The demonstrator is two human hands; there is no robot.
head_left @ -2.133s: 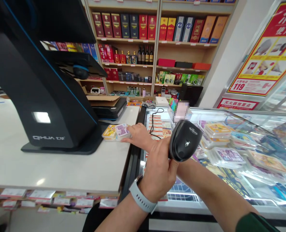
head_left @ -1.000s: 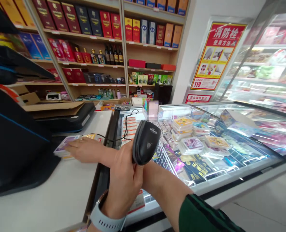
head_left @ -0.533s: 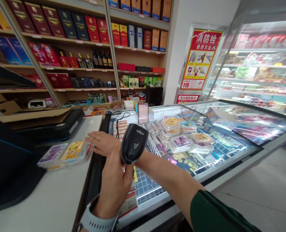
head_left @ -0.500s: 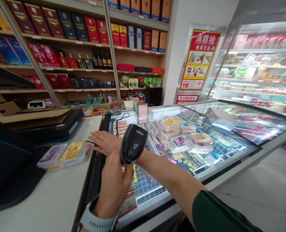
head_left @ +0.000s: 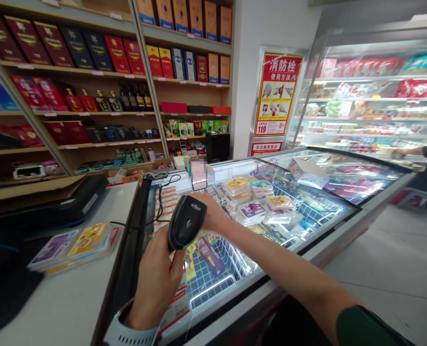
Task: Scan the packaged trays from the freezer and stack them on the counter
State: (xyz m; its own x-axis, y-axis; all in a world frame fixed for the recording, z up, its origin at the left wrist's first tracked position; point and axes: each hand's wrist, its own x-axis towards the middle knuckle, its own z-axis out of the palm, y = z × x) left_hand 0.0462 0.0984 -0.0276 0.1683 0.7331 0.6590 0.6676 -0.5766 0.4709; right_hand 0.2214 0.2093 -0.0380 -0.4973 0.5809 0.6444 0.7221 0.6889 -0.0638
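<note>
My left hand (head_left: 159, 271), with a pale-banded watch on the wrist, is wrapped round a black barcode scanner (head_left: 189, 221), held up over the glass-topped freezer (head_left: 213, 336). Just beyond the scanner is my right hand (head_left: 209, 211), stretched across the glass. The scanner covers part of it, so its fingers are mostly hidden. A phone (head_left: 199, 174) on a stand is close past that hand. To its right, clear plastic packs with yellow, purple and blue labels (head_left: 251, 210) are stacked on the glass. Two similar packs (head_left: 87, 239) lie on the counter at left.
A black machine (head_left: 4, 269) stands on the white counter (head_left: 72, 307) at left. The scanner's cable (head_left: 159, 211) trails over the glass. An open box (head_left: 309, 172) sits farther along the freezer. Another person's arm (head_left: 409, 151) shows at right, near the lit refrigerated shelves (head_left: 364, 117).
My right hand has moved right, from the counter edge at left to behind the scanner. The left hand still holds the scanner. The view has turned right, and another person's arm has appeared.
</note>
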